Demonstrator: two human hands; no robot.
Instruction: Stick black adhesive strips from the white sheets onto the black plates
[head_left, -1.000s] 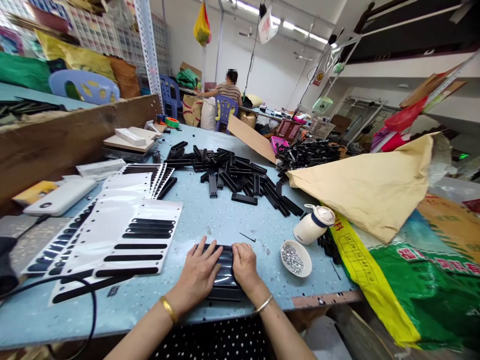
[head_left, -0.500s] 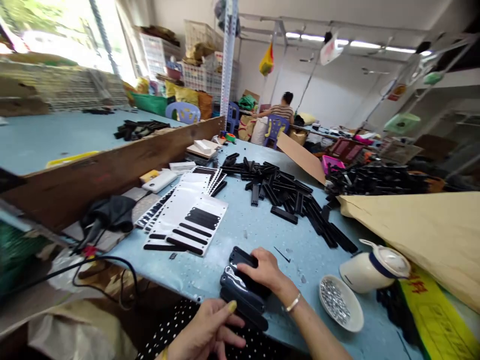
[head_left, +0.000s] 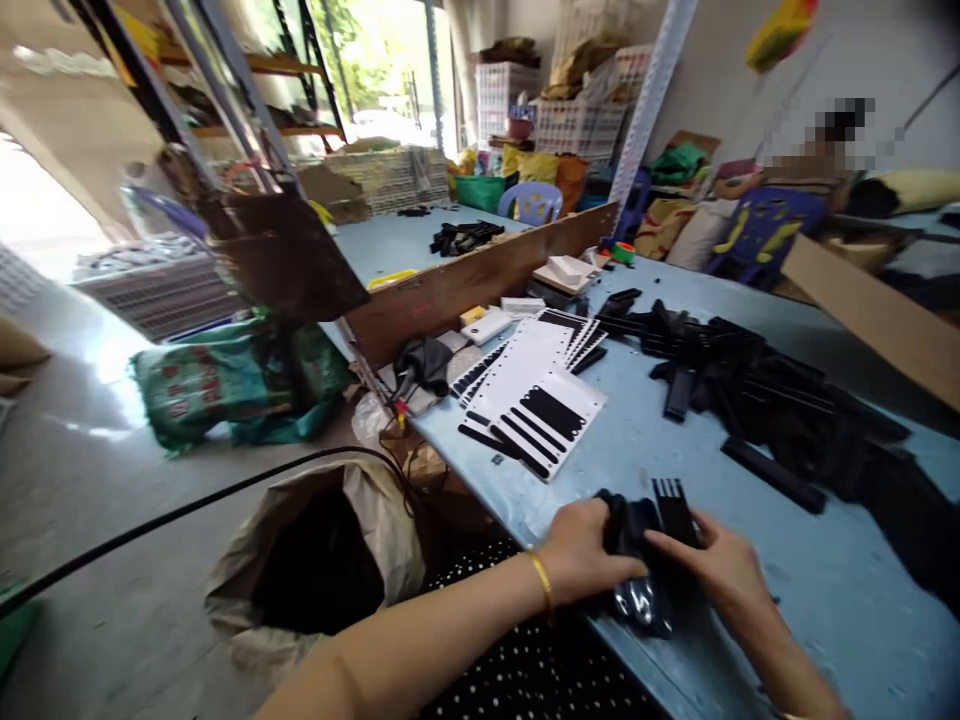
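At the near edge of the blue table [head_left: 480,505], my left hand [head_left: 581,555] is closed around a few glossy black plastic pieces [head_left: 641,600], thumb across their top. Right beside them, my right hand [head_left: 724,565] grips a black bar [head_left: 673,508] with a slotted, comb-like end that points away from me. How far my fingers reach underneath is hidden. A long heap of similar black bars [head_left: 787,390] lies farther off on the right. White cards [head_left: 574,400] carrying black strips lie fanned out ahead, left of the heap.
A wooden board [head_left: 480,260] borders the table's far left side. Beside the table, an open sack [head_left: 232,580] with dark contents stands on the floor, a black cable [head_left: 187,500] passing above it. A green sack [head_left: 225,375] lies farther left. Another person [head_left: 810,170] sits at the back.
The view has swung to the left. My left hand, earlier with loose fingers beside the black pieces, now grips them. My right hand has shifted to their right side and holds a slotted bar.
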